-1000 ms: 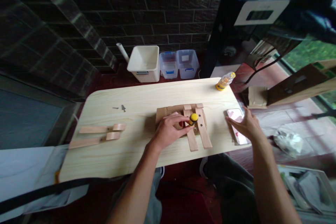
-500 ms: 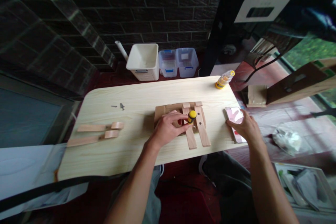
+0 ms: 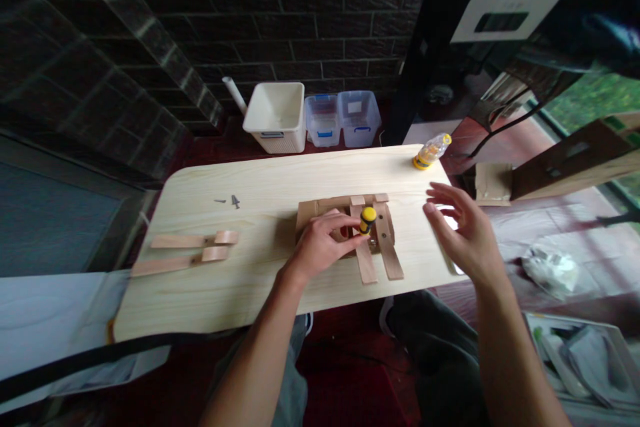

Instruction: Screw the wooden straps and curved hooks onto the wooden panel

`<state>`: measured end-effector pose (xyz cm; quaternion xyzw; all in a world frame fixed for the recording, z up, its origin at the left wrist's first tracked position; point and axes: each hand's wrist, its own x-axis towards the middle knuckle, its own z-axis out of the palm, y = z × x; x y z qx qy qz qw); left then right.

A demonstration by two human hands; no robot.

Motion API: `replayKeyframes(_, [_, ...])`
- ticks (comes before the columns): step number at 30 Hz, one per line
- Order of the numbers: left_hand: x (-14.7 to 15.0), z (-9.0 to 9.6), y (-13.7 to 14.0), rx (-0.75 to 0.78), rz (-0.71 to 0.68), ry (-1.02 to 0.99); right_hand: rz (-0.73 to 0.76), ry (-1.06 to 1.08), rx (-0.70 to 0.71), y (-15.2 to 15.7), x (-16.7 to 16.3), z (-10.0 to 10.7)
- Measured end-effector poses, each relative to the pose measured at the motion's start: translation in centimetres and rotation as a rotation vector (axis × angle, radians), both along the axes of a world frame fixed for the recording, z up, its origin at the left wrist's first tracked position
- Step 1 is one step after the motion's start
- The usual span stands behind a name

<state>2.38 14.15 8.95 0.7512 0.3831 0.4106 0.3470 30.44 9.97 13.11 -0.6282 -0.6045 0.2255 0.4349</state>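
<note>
Here at the bench [image 3: 260, 180], I'm pinching the yellow-and-black screwdriver [image 3: 368, 216] over the wooden strips [image 3: 394, 265], which are lying across the cardboard box [image 3: 307, 217] right of centre. The danger I'm seeing is tilt: only a thumb and fingertips are steadying that handle, so any sideways push could be tipping it or skewing the strips. Its tip is hiding from me, so I can't tell whether it's seating. Over on the right, a careless sweep could be knocking the phone [image 3: 450, 219] off the edge.

Pose now: my left hand [image 3: 321, 240] is reaching in from the near side, wrist low, grasping the upright handle. My right hand [image 3: 464, 237] is hovering over the phone, fingers curving loosely, thumb spreading apart, gripping nothing.
</note>
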Motion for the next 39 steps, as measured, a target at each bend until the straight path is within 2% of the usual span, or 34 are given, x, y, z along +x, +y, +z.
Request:
replayKeyframes(2, [0.1,0.1,0.1,-0.01,-0.012,0.01,0.215,0.038,0.027,-0.1,-2.9,2.2])
replayKeyframes(4, [0.1,0.3,0.1,-0.019,-0.035,0.013,0.369,0.046,0.032,-0.2,-5.3,3.5])
replayKeyframes(7, [0.2,0.5,0.2,-0.025,-0.052,-0.013,0.491,0.028,0.07,0.0,-7.1,3.8])
replayKeyframes(9, [0.1,0.6,0.1,-0.027,-0.055,-0.027,0.537,0.013,0.048,0.1,-7.3,3.6])
replayKeyframes(17, [-0.6,0.1,0.0,-0.044,-0.109,0.086,0.524,0.007,0.033,-0.1,-6.9,3.9])
replayKeyframes(23, [-0.6,0.2,0.1,0.023,-0.132,0.129,0.459,-0.046,0.125,0.0,-7.4,3.2])
replayKeyframes(29, [-0.7,0.1,0.3,-0.007,-0.151,0.128,0.456,-0.064,0.226,-0.2,-8.2,2.5])
replayKeyframes(34, [-0.8,0.0,0.3,-0.013,-0.149,0.147,0.537,-0.062,0.156,-0.6,-8.2,3.4])
replayKeyframes(39, [-0.8,0.3,0.3,-0.021,-0.145,0.142,0.52,-0.085,0.17,-0.5,-7.8,3.6])
